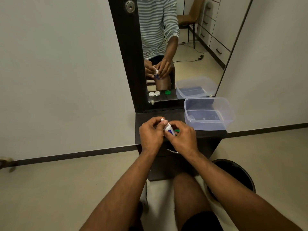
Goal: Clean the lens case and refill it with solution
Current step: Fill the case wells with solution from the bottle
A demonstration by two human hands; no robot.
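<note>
My bare knee fills the bottom centre of the frame, nearest to me, with both forearms reaching up from the lower corners toward the middle. Just above centre, my right hand curls round the body of a small white solution bottle with a blue label, held tilted with its tip toward the upper left. My left hand pinches the bottle's white cap between thumb and fingertips. A bit of green lid peeks out just right of the bottle, on the dark dresser top. The lens case itself is hidden behind my hands; I see it only as a white reflection in the mirror, centre of the frame, lying open with a green lid beside it. To the right of my hands a clear plastic tub sits on the dresser top. A dark bin stands at lower right.
</note>
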